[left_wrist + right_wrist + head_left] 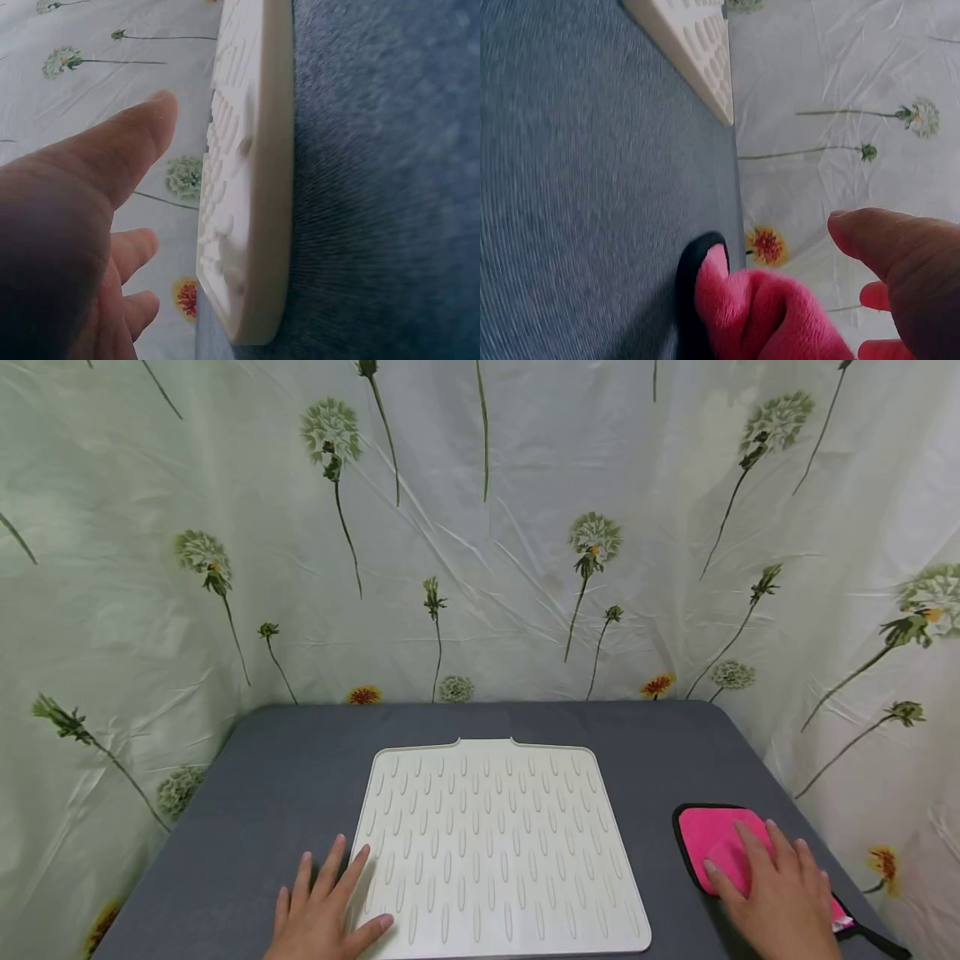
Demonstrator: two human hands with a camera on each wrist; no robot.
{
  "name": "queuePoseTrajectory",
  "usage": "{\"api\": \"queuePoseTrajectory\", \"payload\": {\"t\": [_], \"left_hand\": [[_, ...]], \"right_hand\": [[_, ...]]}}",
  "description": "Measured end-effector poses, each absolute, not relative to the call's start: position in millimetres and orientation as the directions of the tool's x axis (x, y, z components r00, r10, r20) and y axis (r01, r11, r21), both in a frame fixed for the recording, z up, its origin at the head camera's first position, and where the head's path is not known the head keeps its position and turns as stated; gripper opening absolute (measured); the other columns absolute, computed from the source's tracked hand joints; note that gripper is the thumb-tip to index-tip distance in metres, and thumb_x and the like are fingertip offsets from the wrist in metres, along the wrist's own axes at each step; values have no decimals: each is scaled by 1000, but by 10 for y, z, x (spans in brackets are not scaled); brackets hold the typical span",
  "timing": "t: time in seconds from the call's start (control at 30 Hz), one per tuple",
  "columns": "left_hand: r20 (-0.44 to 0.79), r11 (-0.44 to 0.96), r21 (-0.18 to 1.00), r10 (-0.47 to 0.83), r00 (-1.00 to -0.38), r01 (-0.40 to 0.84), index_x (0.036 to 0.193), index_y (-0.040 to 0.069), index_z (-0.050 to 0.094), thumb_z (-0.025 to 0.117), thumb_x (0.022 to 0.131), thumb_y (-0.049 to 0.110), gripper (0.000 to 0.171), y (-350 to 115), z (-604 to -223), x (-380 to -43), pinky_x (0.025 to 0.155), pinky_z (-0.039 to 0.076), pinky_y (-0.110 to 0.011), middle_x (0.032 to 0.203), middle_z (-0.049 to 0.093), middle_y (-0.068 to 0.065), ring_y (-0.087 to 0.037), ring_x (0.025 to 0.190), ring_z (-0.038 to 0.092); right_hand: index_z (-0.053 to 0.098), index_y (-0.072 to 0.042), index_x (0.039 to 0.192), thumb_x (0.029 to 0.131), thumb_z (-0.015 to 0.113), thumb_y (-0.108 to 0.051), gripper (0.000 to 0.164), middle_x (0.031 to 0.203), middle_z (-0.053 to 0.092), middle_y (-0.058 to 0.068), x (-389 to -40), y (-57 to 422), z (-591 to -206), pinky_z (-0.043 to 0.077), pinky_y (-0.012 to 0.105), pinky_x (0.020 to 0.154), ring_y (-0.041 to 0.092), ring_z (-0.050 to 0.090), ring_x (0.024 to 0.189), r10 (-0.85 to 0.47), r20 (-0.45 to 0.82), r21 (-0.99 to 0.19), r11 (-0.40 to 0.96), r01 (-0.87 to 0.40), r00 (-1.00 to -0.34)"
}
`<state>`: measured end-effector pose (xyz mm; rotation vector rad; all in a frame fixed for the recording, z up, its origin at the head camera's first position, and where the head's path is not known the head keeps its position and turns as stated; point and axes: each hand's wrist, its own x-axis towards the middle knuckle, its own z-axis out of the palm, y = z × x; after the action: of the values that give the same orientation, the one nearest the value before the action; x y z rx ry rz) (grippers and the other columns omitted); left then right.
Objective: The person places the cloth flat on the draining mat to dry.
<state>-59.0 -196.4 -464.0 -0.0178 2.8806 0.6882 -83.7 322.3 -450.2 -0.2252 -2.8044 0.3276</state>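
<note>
A white draining board [491,852] with rows of raised oval ridges lies flat on the grey-blue table. My left hand [322,914] is spread at its near left corner, with the thumb over the board's edge; the left wrist view shows the thumb [127,142] apart from the white side wall. To the right lies a pink plush cloth [701,835] with black trim and a black loop. Over it hovers my right hand [783,902], fingers extended. In the right wrist view the bunched pink cloth sits below the fingers, with a gap at the thumb [866,232].
The grey-blue table covering [292,777] reaches to a back edge with rounded corners. Behind it and at both sides hangs a pale curtain [495,568] printed with dandelions and other flowers. The cloth lies close to the table's right edge.
</note>
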Motion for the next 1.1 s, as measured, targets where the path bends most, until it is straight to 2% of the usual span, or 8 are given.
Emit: {"api": "queuePoseTrajectory", "payload": {"t": [0.1, 0.27, 0.37, 0.57, 0.8, 0.93, 1.0, 1.1], "left_hand": [[-167, 887, 458, 21, -986, -59, 144, 27, 32, 52, 65, 78, 96, -1963, -4677, -543, 89, 4, -74, 152, 15, -14, -54, 131, 5], [-202, 878, 470, 10, -979, -88, 143, 26, 34, 53, 63, 79, 98, -1966, -4725, -501, 89, 4, -73, 151, 16, -15, -55, 130, 6], [-228, 881, 460, -2, -974, -109, 142, 25, 36, 51, 62, 81, 99, -1953, -4757, -499, 88, 4, -73, 151, 17, -16, -57, 129, 6], [-195, 907, 409, -22, -980, -102, 139, 28, 42, 48, 60, 84, 97, -1905, -4836, -496, 89, 8, -74, 149, 26, -14, -55, 129, 11], [-255, 888, 440, -18, -967, -132, 137, 29, 44, 47, 66, 81, 88, -1929, -4872, -459, 88, -2, -76, 148, 23, -19, -58, 128, 5], [-231, 865, 488, -4, -973, -120, 139, 22, 43, 49, 67, 79, 91, -1936, -4862, -393, 89, -8, -74, 148, 23, -20, -55, 130, 5], [-244, 845, 519, 2, -970, -129, 139, 18, 42, 51, 67, 78, 95, -1939, -4849, -371, 89, -13, -72, 148, 21, -20, -53, 131, 1], [-269, 831, 536, 0, -963, -150, 140, 17, 41, 50, 66, 79, 97, -1944, -4839, -372, 89, -18, -70, 149, 19, -19, -52, 132, -1]], "right_hand": [[35, 2, 134, 76, 71, -39, 80, 133, 22, 36, -854, 3284, -4506, 2, 69, 99, 56, 7, 127, 192, 289, -257, 959, 117, -938], [33, 6, 132, 78, 68, -47, 84, 128, 24, 41, -909, 3382, -4512, -1, 61, 104, 57, 17, 122, 169, 302, -267, 960, 87, -938], [31, 6, 134, 78, 66, -50, 87, 128, 23, 42, -931, 3403, -4523, 6, 66, 100, 59, 20, 117, 174, 287, -283, 955, 90, -942], [25, 4, 138, 78, 67, -48, 90, 128, 22, 40, -924, 3434, -4616, 18, 70, 90, 57, 24, 114, 180, 249, -316, 944, 96, -952], [41, 11, 125, 75, 65, -58, 88, 115, 37, 40, -940, 3445, -4729, 33, 70, 80, 55, 37, 102, 129, 147, -238, 967, 92, -981], [48, 13, 119, 74, 63, -63, 89, 112, 42, 41, -973, 3448, -4740, 35, 68, 80, 53, 40, 102, 78, 81, -196, 979, 61, -994], [50, 13, 117, 73, 65, -60, 86, 110, 43, 41, -978, 3446, -4748, 36, 67, 80, 52, 41, 102, 66, 88, -193, 980, 48, -994], [52, 12, 114, 73, 70, -52, 78, 108, 45, 38, -989, 3439, -4749, 37, 65, 80, 50, 43, 100, 46, 109, -194, 981, 24, -993]]}}
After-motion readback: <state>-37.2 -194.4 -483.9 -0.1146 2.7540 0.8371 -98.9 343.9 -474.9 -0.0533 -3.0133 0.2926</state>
